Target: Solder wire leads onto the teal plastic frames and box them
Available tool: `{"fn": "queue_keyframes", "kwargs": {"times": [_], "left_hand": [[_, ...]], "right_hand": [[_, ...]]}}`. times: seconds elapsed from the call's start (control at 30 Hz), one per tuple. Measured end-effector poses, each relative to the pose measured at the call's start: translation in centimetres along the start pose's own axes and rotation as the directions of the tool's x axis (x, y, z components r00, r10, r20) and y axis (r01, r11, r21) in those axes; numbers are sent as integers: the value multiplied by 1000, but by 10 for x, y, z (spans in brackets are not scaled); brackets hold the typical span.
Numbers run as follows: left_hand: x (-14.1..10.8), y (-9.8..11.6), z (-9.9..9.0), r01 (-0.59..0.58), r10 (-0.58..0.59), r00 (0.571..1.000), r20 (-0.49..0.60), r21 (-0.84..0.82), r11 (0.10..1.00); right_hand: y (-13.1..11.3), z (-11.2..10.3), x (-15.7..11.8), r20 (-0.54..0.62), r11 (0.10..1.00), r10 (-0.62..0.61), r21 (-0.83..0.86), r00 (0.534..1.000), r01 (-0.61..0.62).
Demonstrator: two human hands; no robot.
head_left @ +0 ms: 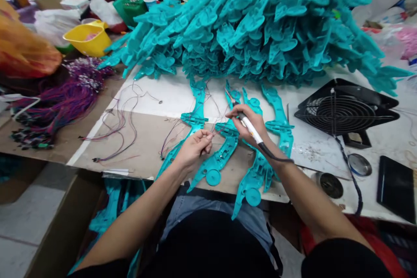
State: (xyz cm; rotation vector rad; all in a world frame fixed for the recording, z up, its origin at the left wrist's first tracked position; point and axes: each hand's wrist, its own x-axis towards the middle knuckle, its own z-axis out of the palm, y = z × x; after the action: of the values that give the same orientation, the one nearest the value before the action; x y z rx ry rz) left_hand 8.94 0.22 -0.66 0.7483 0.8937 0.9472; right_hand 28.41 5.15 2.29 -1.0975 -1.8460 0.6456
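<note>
My right hand (249,125) is closed around a white soldering iron (250,127), its tip pointing up and left over a teal plastic part (230,132). Left of it, my left hand (197,147) pinches thin wires (213,132) between thumb and fingers, above the same part. Another teal part (198,102) lies to the left, partly under my left hand. Two more teal parts lie to the right, one of them (279,115) beside my right hand. Loose dark and red wires (122,128) are spread on the left of the table.
A large pile of teal parts (260,26) fills the back. On the left lie a purple wire bundle (65,100) and a yellow basket (87,39). A black fan (342,108), a round tin (329,184) and a black box (396,186) stand at the right.
</note>
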Motion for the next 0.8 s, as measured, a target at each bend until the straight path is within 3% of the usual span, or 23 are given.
{"fn": "queue_keyframes", "kwargs": {"times": [0.13, 0.37, 0.57, 0.8], "left_hand": [[-2, -3, 4, -20, 19, 999, -26, -39, 999], [-1, -7, 7, -72, 72, 997, -31, -11, 997], [0, -17, 7, -237, 306, 938, -162, 345, 908], [-6, -21, 17, -241, 384, 896, -221, 484, 841]], "right_hand": [[13, 5, -32, 27, 987, 146, 58, 989, -147], [27, 16, -30, 49, 965, 231, 112, 972, -236], [-2, 15, -43, 28, 926, 287, 247, 958, -285], [-26, 23, -60, -41, 976, 210, 75, 977, -207]]}}
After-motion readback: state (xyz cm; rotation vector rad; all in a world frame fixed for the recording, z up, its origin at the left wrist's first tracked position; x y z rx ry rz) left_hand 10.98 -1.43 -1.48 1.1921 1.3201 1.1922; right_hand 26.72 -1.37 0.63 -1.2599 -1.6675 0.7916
